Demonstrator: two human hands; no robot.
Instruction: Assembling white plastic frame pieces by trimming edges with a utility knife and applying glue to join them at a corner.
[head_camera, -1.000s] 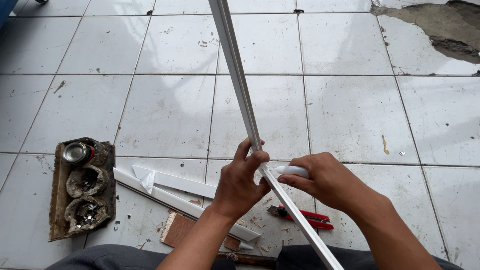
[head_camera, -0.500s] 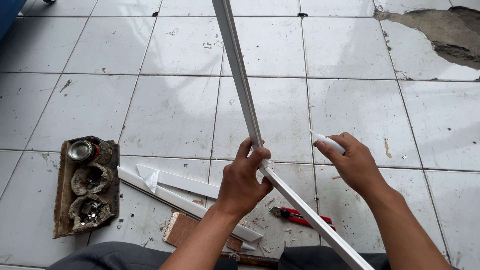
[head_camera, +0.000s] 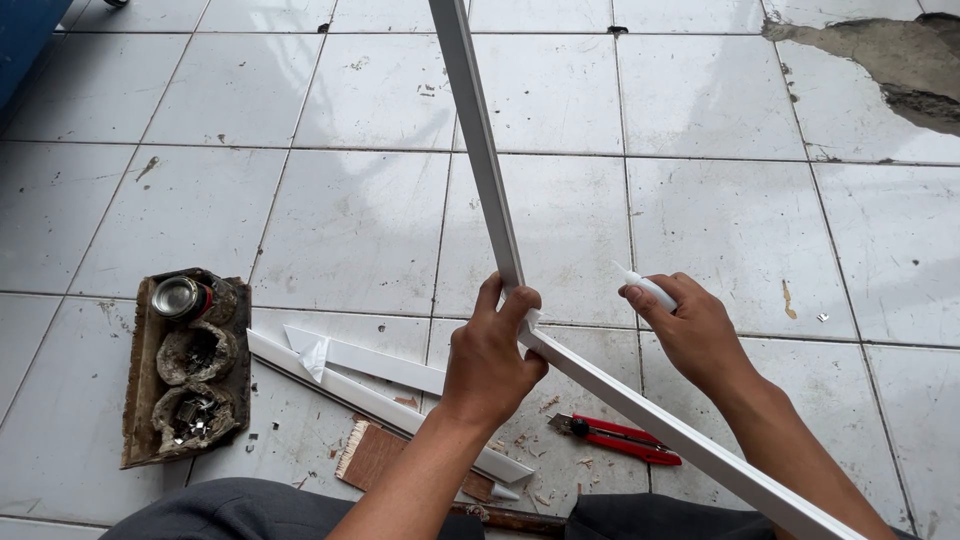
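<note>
Below me a red cutter (head_camera: 615, 437) is lying on the tiled floor (head_camera: 350, 210), with pale shavings scattered around it. To its left, two loose white strips (head_camera: 370, 362) are lying at a slant, one just beside the other, and their lower ends are resting over a brown wood offcut (head_camera: 372, 452). Further left a worn wooden tray (head_camera: 138, 400) is sitting on the tiles, carrying a small metal can (head_camera: 180, 297) at its far end and two crusted cups (head_camera: 195, 385) nearer me. A patch of bare grey cement (head_camera: 880, 50) is showing in the far right corner, and something blue (head_camera: 25, 35) is standing at the far left edge.
</note>
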